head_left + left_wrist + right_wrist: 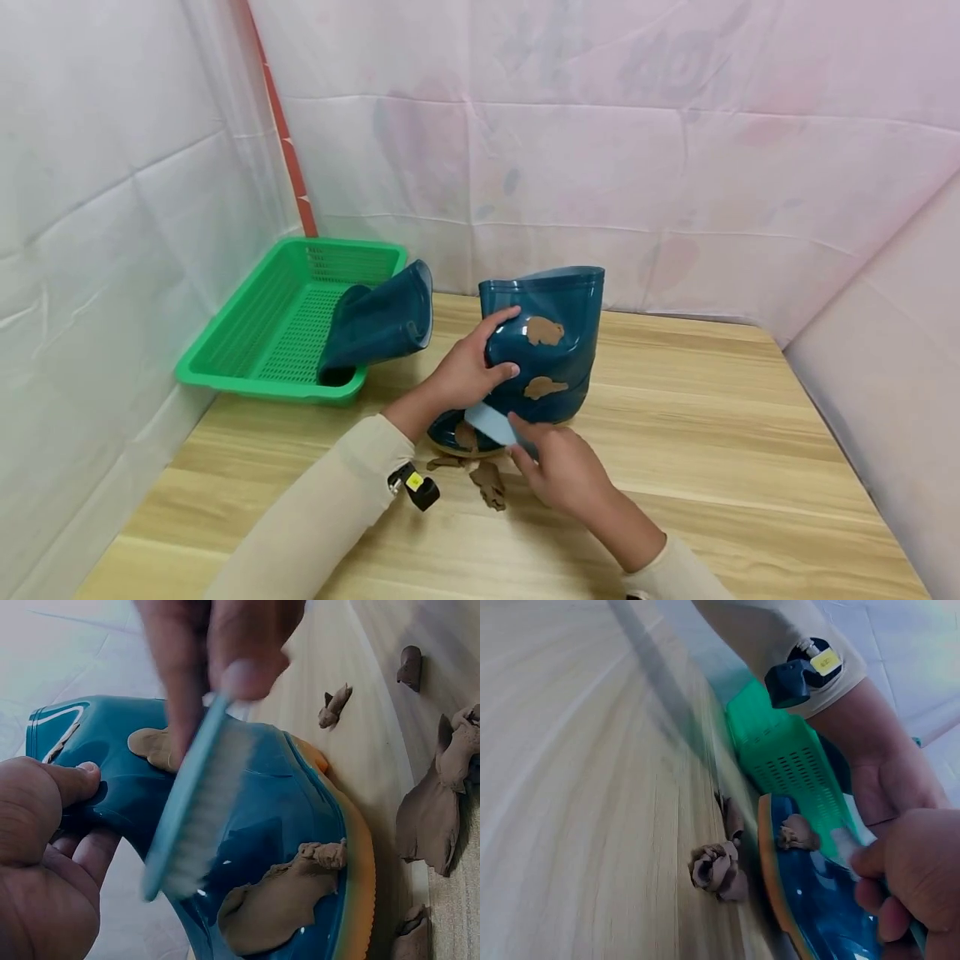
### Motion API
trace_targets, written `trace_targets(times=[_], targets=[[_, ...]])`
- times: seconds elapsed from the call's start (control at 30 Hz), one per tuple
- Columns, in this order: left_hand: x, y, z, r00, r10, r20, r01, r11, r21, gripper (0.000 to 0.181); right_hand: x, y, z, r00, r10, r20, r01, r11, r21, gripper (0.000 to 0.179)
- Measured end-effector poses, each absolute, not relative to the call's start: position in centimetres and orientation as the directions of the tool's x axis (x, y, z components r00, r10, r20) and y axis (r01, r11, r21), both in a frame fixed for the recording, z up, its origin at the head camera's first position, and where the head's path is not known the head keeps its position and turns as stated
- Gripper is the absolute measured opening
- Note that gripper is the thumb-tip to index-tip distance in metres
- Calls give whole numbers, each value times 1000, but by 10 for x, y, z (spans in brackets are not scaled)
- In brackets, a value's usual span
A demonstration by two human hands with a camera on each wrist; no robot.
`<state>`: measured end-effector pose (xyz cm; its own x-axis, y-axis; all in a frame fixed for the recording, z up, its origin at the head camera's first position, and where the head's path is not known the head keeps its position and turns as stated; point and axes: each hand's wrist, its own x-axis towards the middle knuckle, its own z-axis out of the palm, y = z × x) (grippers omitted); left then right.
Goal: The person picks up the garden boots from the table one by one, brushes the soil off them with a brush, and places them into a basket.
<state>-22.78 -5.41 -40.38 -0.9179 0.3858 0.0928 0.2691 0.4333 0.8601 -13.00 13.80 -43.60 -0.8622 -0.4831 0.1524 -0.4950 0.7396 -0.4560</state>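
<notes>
A blue-green rubber boot (581,383) stands on the table, its sole orange in the left wrist view. My left hand (467,373) grips the boot at its shaft. In my right hand (567,468) is a light-blue brush (184,806) with pale bristles, held over the boot's foot; whether the bristles touch it I cannot tell. Brown, clay-like mud sticks to the boot: two patches on the shaft, including an upper patch (545,332), and a larger lump (281,904) toward the toe.
Loose brown mud scraps (489,486) lie on the wooden table (697,433) in front of the boot. At the left, a green perforated basket (262,385) holds a second blue-green boot (381,321), its shaft jutting over the rim. White sheeting (562,167) encloses the table's back and sides.
</notes>
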Motion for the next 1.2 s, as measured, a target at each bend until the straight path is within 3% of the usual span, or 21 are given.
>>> trace_targets(times=[0.2, 0.5, 0.67, 0.8, 0.97, 1.2], targets=[[-228, -54, -403, -913, 397, 94, 279, 438, 855, 81, -133, 132, -441, -871, -475, 122, -478, 767, -429, 46], [-228, -53, -400, -910, 396, 124, 310, 453, 836, 81, -119, 146, -436, -819, -558, 136, -552, 699, -454, 44], [-227, -55, -402, -917, 387, 103, 287, 458, 841, 80, -124, 142, -432, -862, -470, 191, -501, 730, -465, 48], [-225, -55, -405, -918, 386, 89, 272, 451, 850, 79, -130, 135, -437, -884, -441, 156, -460, 761, -458, 49], [-222, -53, -407, -917, 391, 79, 266, 450, 853, 81, -128, 137, -447, -849, -522, 88, -503, 743, -442, 45], [-225, -53, -403, -920, 379, 97, 281, 467, 838, 82, -115, 146, -442, -781, -624, 29, -545, 659, -518, 42]])
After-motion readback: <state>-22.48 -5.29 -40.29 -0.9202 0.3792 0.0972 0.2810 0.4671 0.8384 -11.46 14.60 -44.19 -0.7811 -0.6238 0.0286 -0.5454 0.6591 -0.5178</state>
